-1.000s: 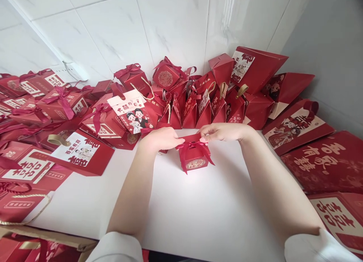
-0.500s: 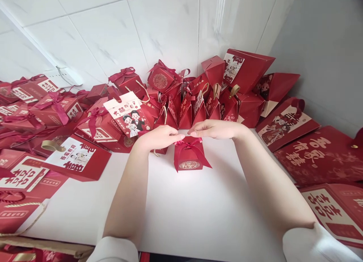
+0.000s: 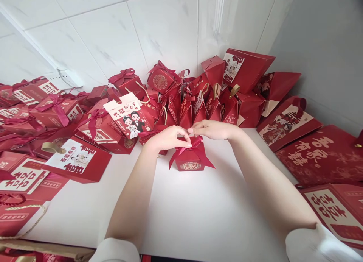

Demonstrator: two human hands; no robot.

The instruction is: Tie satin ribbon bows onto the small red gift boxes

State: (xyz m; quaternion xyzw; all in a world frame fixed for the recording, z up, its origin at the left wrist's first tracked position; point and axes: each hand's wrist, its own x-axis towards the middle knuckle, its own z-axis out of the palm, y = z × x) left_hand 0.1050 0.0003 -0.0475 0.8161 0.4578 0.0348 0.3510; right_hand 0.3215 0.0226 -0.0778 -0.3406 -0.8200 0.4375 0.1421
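Both forearms reach forward over the worktop. The left hand and right hand meet fingertip to fingertip, pinching the ribbon atop the box just below them.

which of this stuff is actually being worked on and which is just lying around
In hand:
- small red box, upright on the white table
- its ribbon bow, pinched by left hand and right hand

Lying about:
- box pile by the wall
- cartoon-couple box
- flat red bags at right
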